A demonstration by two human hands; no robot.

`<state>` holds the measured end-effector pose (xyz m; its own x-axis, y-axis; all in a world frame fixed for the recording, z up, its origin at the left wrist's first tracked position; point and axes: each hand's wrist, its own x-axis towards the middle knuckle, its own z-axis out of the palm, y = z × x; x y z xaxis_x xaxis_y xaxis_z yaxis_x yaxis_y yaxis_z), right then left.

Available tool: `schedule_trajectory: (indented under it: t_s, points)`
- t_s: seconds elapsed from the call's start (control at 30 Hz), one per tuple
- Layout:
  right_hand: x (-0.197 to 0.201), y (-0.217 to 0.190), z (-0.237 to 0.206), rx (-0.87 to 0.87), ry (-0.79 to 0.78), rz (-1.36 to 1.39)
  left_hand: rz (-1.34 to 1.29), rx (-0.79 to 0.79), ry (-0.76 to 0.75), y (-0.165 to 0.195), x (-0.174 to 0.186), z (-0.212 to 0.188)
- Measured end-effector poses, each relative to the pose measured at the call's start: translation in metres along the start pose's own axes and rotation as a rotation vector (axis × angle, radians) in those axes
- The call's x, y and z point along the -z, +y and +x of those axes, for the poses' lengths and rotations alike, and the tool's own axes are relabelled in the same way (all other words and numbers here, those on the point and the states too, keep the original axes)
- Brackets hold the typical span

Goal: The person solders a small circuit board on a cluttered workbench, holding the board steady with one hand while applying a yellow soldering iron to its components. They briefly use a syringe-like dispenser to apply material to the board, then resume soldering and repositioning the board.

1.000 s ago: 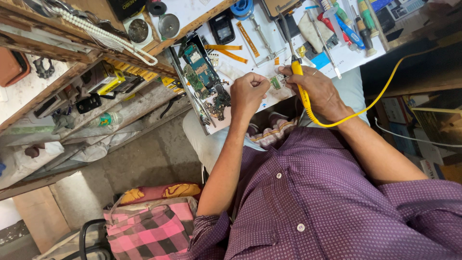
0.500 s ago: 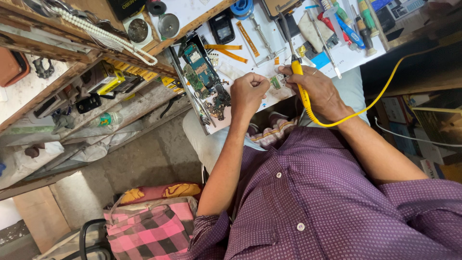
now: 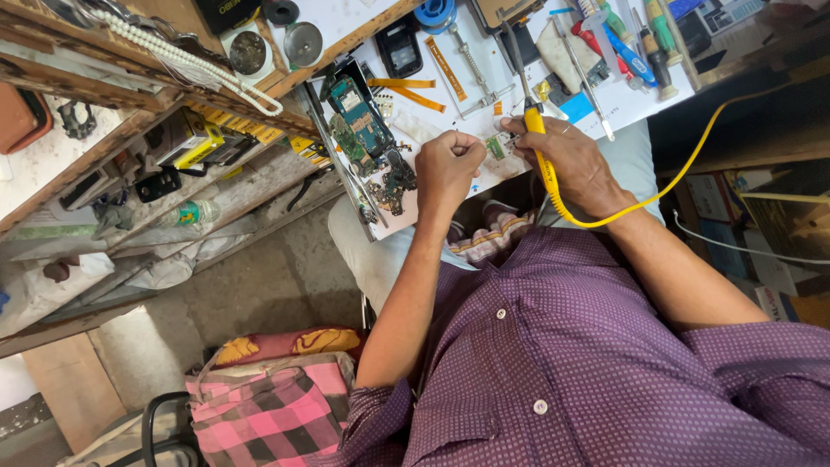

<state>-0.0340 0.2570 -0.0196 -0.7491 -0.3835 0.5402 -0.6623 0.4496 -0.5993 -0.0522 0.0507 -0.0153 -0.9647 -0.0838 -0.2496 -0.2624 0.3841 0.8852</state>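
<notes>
My right hand (image 3: 572,163) grips a soldering iron with a yellow handle (image 3: 536,130), and its tip points at a small green circuit board (image 3: 495,147) on the white work surface (image 3: 605,104). The yellow cable (image 3: 683,164) loops back over my wrist. My left hand (image 3: 446,169) is curled into a fist just left of that board, fingertips against it. Whatever it pinches is hidden by the fingers.
An opened phone with bare circuit boards (image 3: 359,121) lies left of my left hand. Screwdrivers and tweezers (image 3: 635,43), orange flex strips (image 3: 415,86) and a black phone (image 3: 400,47) lie further up. Cluttered wooden shelves (image 3: 156,147) stand left. A pink checked bag (image 3: 268,415) sits below.
</notes>
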Motion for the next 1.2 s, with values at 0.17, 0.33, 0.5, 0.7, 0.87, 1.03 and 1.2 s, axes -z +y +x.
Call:
schedule_trajectory:
  t_s: [0.17, 0.33, 0.5, 0.7, 0.87, 1.03, 1.2]
  points:
    - [-0.0002, 0.0005, -0.0019, -0.012, -0.002, -0.008, -0.013, -0.04, 0.036, -0.0028, -0.0043, -0.0026]
    - [-0.0038, 0.0009, -0.0021, -0.011, 0.013, -0.025, -0.034, -0.048, 0.049, -0.0053, -0.007, -0.0045]
    - [-0.0016, -0.0009, -0.0005, -0.001, 0.017, -0.024, -0.053, -0.028, 0.029, -0.0047, -0.0052, -0.0047]
    - [-0.0015, -0.0012, 0.0008, -0.005, 0.02, -0.024, -0.065, -0.024, 0.02, -0.0034, -0.0042, -0.0034]
    - [-0.003, 0.0, -0.0007, -0.015, 0.021, -0.023, -0.083, -0.002, 0.014, -0.003, -0.0044, -0.0024]
    - [-0.003, 0.0007, -0.0007, -0.01, 0.015, -0.029, -0.081, 0.008, 0.015, -0.004, -0.0057, -0.0023]
    - [-0.0024, -0.0001, -0.0005, -0.015, 0.019, -0.026, -0.076, -0.026, 0.032, -0.0048, -0.0068, -0.0036]
